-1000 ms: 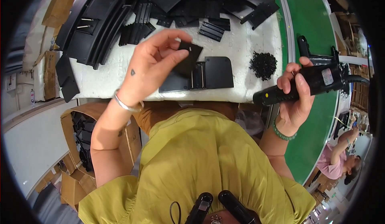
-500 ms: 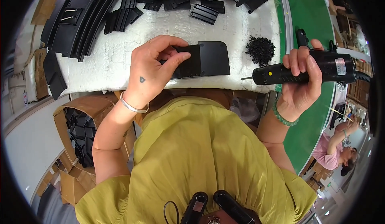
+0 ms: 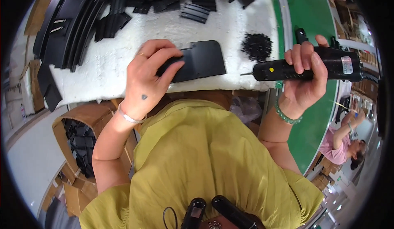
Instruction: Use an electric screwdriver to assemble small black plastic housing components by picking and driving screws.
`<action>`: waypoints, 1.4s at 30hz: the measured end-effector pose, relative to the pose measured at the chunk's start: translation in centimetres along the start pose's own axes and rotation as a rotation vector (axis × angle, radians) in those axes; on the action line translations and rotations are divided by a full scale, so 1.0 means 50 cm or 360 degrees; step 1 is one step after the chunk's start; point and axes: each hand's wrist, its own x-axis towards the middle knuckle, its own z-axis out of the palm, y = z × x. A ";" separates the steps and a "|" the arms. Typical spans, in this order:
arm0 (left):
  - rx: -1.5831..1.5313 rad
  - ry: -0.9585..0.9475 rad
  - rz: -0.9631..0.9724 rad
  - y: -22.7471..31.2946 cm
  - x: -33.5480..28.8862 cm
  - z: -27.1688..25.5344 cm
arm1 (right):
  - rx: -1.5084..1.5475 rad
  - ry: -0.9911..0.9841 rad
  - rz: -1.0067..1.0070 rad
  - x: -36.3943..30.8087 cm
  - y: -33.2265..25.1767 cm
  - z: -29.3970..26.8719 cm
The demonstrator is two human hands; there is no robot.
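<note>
My left hand (image 3: pixel 150 71) is closed on the left end of a flat black plastic panel (image 3: pixel 205 60), thumb and fingers pinching it near the front edge of the white-covered work surface. The panel has one rounded far corner; its left end is hidden by my fingers. My right hand (image 3: pixel 305 75) is wrapped round a black electric screwdriver (image 3: pixel 273 69), held level with its thin bit pointing left toward the panel, apart from it. Between them, a little farther back, lies a heap of small black screws (image 3: pixel 257 46).
Stacked long black panels (image 3: pixel 74 28) stand at the left, with loose black pieces (image 3: pixel 195 12) along the back. A green surface (image 3: pixel 283 147) runs down the right. Below left, a cardboard box (image 3: pixel 65 136) holds black parts. Another person (image 3: pixel 340 140) is at far right.
The whole view has shifted slightly. The black panel has tilted, its right end rising a little, with my left hand still on it. The screwdriver stays in my right hand.
</note>
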 end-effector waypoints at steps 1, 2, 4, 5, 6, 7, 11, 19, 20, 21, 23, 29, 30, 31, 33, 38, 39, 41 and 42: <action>0.0157 0.0045 0.0125 0.000 0.000 0.000 | 0.0051 -0.0042 -0.0050 0.005 0.007 -0.006; 0.0136 0.0054 0.0141 0.008 0.002 0.000 | 0.0039 -0.0064 -0.0130 0.009 0.012 -0.005; 0.0262 -0.0026 0.0125 0.034 0.011 -0.012 | -0.0012 -0.0134 -0.0236 0.010 0.015 -0.002; 0.0317 -0.0062 0.0180 0.023 0.012 -0.004 | -0.0044 -0.0100 -0.0294 0.015 0.018 -0.001; 0.0304 -0.0063 0.0190 0.015 0.013 -0.004 | -0.0121 -0.0037 -0.0346 0.019 0.019 0.005; 0.0242 -0.0173 0.0128 0.008 0.013 -0.006 | -0.0111 0.0008 -0.0379 0.026 0.023 0.005; 0.0097 -0.0330 0.0003 0.008 0.025 -0.007 | -0.0101 0.0030 -0.0408 0.041 0.037 0.001; 0.0064 -0.0189 0.0056 0.014 0.051 -0.010 | -0.0124 0.0036 -0.0354 0.045 0.043 0.003; 0.0099 -0.0186 0.0148 0.012 0.058 -0.007 | -0.0101 0.0015 -0.0355 0.043 0.036 0.010; 0.0135 -0.0186 0.0244 0.015 0.066 -0.002 | -0.0076 -0.0006 -0.0350 0.042 0.025 0.013; 0.0160 -0.0237 0.0367 0.026 0.088 0.017 | -0.0002 -0.0094 -0.0385 0.042 0.010 0.024; -0.0038 -0.0451 0.0631 0.031 0.165 0.123 | 0.0196 -0.0164 -0.0475 0.044 -0.025 0.014; -0.0034 -0.0444 0.0637 0.026 0.172 0.130 | 0.0234 -0.0156 -0.0496 0.044 -0.024 0.014; -0.0038 -0.0440 0.0727 0.020 0.180 0.137 | 0.0271 -0.0146 -0.0516 0.045 -0.025 0.014; -0.0037 -0.0435 0.0821 0.018 0.186 0.146 | 0.0259 -0.0157 -0.0545 0.052 -0.027 0.011; -0.0012 -0.0273 0.0805 0.028 0.187 0.147 | 0.0242 -0.0185 -0.0596 0.058 -0.036 0.005; -0.0008 -0.0274 0.0803 0.032 0.188 0.144 | 0.0241 -0.0210 -0.0609 0.058 -0.038 0.005; -0.0030 -0.0321 0.0706 0.041 0.190 0.137 | 0.0244 -0.0234 -0.0619 0.057 -0.037 0.005; -0.0029 -0.0322 0.0703 0.044 0.189 0.134 | 0.0253 -0.0254 -0.0617 0.057 -0.037 0.006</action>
